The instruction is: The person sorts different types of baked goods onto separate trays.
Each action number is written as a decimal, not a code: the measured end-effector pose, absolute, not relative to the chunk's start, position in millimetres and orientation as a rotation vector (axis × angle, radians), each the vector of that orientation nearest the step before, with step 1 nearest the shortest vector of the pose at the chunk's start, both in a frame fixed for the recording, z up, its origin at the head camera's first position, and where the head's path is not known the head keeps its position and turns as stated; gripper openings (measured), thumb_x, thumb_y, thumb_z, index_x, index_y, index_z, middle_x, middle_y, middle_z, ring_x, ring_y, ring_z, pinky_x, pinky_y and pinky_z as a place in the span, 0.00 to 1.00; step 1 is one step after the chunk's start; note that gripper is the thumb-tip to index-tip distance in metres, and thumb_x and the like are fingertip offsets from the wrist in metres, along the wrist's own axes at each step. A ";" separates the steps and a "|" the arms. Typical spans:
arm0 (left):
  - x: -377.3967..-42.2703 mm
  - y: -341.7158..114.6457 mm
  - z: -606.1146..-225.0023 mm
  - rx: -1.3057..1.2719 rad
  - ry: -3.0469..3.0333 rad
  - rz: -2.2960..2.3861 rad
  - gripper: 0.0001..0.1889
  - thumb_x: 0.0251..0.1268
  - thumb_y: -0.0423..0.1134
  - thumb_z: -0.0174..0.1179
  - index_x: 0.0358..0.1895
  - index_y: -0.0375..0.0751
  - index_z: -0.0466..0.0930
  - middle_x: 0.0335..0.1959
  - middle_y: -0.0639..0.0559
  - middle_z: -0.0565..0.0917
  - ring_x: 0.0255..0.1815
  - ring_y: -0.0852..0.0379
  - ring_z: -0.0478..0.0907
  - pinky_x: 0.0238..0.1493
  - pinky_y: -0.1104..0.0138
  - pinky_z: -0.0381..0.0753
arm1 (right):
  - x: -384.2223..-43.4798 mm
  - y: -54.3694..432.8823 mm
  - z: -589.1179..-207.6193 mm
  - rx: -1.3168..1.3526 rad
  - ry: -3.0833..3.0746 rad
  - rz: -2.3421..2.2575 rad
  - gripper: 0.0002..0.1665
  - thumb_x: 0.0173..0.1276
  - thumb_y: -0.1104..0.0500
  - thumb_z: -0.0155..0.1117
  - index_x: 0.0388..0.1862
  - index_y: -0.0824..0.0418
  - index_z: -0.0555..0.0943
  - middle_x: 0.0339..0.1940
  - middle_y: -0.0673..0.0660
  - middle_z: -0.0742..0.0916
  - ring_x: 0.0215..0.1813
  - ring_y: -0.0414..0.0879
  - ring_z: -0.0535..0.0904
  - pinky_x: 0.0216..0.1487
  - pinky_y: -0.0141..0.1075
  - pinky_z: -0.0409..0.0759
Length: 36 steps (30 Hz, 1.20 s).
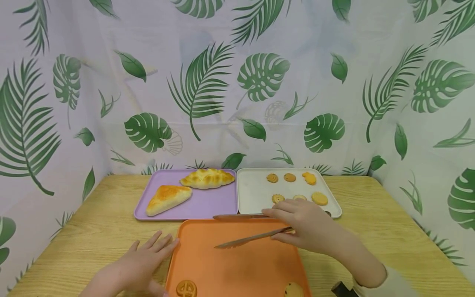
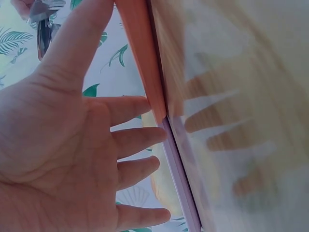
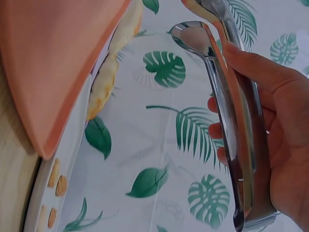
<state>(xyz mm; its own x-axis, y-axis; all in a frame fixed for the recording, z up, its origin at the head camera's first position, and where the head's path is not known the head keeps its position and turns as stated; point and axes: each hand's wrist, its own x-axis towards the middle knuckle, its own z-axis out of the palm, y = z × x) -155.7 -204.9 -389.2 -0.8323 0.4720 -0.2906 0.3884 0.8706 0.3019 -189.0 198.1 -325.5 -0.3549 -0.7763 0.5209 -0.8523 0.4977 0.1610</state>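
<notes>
Over the orange tray [image 1: 237, 264], my right hand [image 1: 315, 225] grips metal tongs [image 1: 248, 239], whose two arms are spread apart and point left. Nothing sits between the tong tips. In the right wrist view, the thumb and fingers wrap the tongs [image 3: 253, 159] from both sides. My left hand [image 1: 139, 264] lies with fingers spread at the orange tray's left edge. The left wrist view shows its straight fingers [image 2: 137, 140] up at the rim. On the tray's near part are a pretzel-shaped cookie [image 1: 186, 288] at left and a round chip cookie [image 1: 294, 290] at right.
A purple tray [image 1: 213, 206] at back left bears a triangular bread [image 1: 167, 199] and a braided bread [image 1: 208, 178]. Beside it, a white tray [image 1: 252, 189] carries several small cookies [image 1: 319, 198], partly behind my right hand. Leaf-print cloth [image 1: 222, 103] walls the wooden table [image 1: 371, 222].
</notes>
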 end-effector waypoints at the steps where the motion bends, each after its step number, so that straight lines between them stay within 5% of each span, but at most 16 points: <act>1: -156.3 -205.4 -389.1 0.640 2.687 0.324 0.61 0.37 0.67 0.71 0.77 0.46 0.54 0.78 0.39 0.56 0.79 0.33 0.44 0.62 0.23 0.46 | -186.9 194.9 -326.1 1.347 -2.208 0.188 0.28 0.54 0.45 0.75 0.51 0.55 0.83 0.40 0.45 0.86 0.39 0.38 0.81 0.38 0.35 0.80; 19: -158.0 -210.0 -389.4 0.651 2.687 0.336 0.61 0.36 0.67 0.70 0.77 0.48 0.53 0.78 0.38 0.53 0.78 0.30 0.45 0.60 0.21 0.46 | -154.1 139.4 -340.1 1.574 -2.276 0.116 0.25 0.58 0.44 0.73 0.53 0.49 0.81 0.39 0.40 0.84 0.38 0.34 0.78 0.42 0.25 0.77; 36: -159.1 -210.5 -391.1 0.621 2.658 0.357 0.61 0.36 0.64 0.72 0.78 0.50 0.52 0.79 0.39 0.53 0.79 0.30 0.43 0.61 0.22 0.44 | -148.4 107.4 -353.3 1.581 -2.400 0.039 0.19 0.61 0.43 0.69 0.50 0.46 0.82 0.38 0.38 0.84 0.37 0.32 0.77 0.33 0.20 0.64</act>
<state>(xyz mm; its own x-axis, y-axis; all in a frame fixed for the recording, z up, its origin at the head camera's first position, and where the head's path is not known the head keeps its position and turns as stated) -159.1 -210.5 -391.1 -0.8274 0.4685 -0.3098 0.3702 0.8697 0.3266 -148.4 107.4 -353.3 -0.3703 -0.8986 0.2355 -0.9058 0.4055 0.1231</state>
